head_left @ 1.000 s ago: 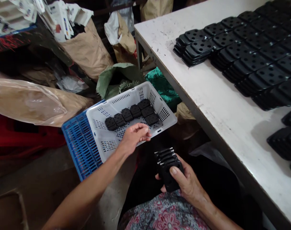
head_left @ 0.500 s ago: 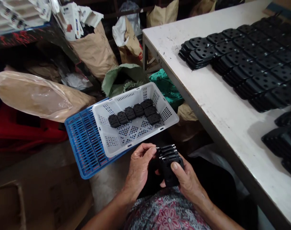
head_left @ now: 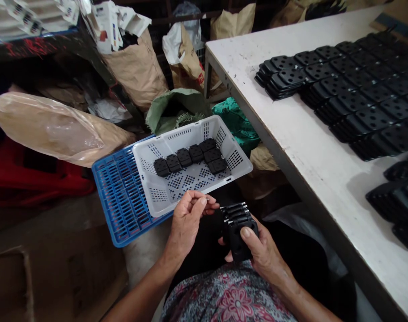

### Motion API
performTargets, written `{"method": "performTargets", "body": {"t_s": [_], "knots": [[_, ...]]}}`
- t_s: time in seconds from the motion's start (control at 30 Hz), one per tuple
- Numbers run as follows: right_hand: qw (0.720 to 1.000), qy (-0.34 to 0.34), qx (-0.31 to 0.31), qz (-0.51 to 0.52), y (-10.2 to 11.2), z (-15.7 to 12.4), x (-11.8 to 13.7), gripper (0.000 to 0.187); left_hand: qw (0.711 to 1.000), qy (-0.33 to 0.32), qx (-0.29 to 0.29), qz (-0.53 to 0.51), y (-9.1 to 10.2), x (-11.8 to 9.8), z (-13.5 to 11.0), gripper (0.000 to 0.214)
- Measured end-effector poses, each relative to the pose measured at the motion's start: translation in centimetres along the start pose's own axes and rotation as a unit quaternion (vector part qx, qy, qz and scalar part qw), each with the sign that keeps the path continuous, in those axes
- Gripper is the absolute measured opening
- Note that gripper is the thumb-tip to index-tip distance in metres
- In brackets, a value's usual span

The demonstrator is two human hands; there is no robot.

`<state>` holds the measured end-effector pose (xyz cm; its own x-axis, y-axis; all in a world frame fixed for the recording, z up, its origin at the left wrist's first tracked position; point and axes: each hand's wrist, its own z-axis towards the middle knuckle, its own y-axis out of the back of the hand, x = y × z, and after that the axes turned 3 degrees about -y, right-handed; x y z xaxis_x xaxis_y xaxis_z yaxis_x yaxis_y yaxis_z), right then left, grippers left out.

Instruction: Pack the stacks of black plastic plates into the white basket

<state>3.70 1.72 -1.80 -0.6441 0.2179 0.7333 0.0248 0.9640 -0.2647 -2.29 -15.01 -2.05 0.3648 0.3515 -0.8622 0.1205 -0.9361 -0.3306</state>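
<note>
My right hand [head_left: 262, 248] is closed round a stack of black plates with round holes [head_left: 239, 237], its thumb pressed on the front plate. Thin metal pins with bright ends show along the top of the stack. Just left of it, my left hand [head_left: 189, 219] pinches a small, thin metal piece [head_left: 207, 199], too small to name surely. That hand is apart from the stack. Beyond my hands, a white perforated basket [head_left: 237, 167] holds several black pieces of the same look [head_left: 196, 153], laid in a bent row.
Under the basket lies a blue plastic crate [head_left: 118, 201]. On my right, a white table [head_left: 311, 143] bears many rows of black plate stacks [head_left: 345, 94]. Paper sacks [head_left: 137, 67], a green sack [head_left: 157, 112] and a large brown bag [head_left: 63, 127] stand behind and to the left.
My left hand has drawn away from the stack to the left, a thin metal piece between its fingers. The right hand keeps its hold on the stack.
</note>
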Motion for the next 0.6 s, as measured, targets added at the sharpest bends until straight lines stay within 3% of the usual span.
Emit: {"method": "performTargets", "body": {"t_s": [0.2, 0.47, 0.6], "knots": [[1.000, -0.002, 0.016, -0.005, 0.2, 0.0, -0.1, 0.056, 0.970, -0.087, 0.089, 0.209, 0.8, -2.1, -0.5, 0.015], [0.999, -0.006, 0.035, -0.032, 0.3, -0.2, 0.1, 0.060, 0.928, -0.170, 0.106, 0.315, 0.9, -1.8, -1.0, 0.009], [0.999, -0.007, 0.037, -0.036, 0.3, 0.0, -0.1, 0.063, 0.929, -0.178, 0.094, 0.312, 0.7, -1.6, -0.9, 0.010]]}}
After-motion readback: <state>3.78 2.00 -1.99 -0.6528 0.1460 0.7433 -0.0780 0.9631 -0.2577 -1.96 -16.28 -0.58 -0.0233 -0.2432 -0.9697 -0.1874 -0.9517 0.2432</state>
